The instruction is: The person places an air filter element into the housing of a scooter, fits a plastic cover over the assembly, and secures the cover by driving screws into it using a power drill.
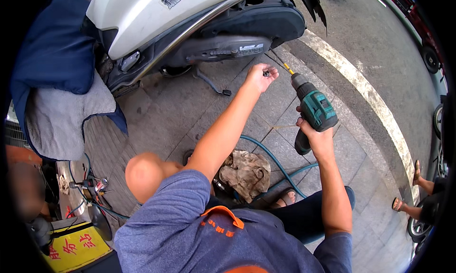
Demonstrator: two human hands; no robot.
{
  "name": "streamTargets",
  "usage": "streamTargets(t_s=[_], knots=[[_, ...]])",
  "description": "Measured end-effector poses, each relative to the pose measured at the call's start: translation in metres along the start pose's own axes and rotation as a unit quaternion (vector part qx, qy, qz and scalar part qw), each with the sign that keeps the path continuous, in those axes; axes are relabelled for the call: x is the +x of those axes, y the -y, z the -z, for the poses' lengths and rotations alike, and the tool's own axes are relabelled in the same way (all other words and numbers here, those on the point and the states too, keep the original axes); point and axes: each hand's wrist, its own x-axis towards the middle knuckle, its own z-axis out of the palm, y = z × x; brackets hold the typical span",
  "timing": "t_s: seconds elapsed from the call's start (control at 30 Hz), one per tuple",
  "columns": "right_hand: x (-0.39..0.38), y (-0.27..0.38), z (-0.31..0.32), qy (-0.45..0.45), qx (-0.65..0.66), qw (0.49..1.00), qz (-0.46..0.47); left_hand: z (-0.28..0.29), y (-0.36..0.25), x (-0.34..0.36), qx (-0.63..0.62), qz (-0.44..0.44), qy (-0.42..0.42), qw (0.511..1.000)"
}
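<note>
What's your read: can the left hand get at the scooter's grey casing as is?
Likely yes: the left hand is near the grey casing, with nothing visible between them, though it's holding small dark parts.

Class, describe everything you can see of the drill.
The drill has a plastic-looking teal and black body, a dark chuck and a long thin bit with a yellow section. The right hand grips it, leaving its black base visible. It points forward and left toward the scooter; whether it touches is unclear.
</note>
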Motion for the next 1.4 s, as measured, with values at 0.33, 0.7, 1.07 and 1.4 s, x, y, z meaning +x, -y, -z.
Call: streamTargets(t_s=[0.33,0.7,1.07,1.4], knots=[[-0.014,-0.005,0.023,-0.003,0.003,0.999,-0.043,-0.015,-0.008,-0.013,-0.014,0.010,0.093,0.996],[-0.016,-0.020,0.030,0.025,-0.055,0.996,-0.060,0.025,0.014,0.022,0.054,0.073,0.081,0.993],[-0.013,-0.021,0.030,0.018,-0.033,0.999,0.000,-0.010,-0.005,0.005,-0.080,0.011,0.225,0.971],[-0.008,-0.008,0.029,0.013,0.014,0.999,0.040,-0.056,-0.023,-0.031,-0.150,0.023,0.189,0.970]])
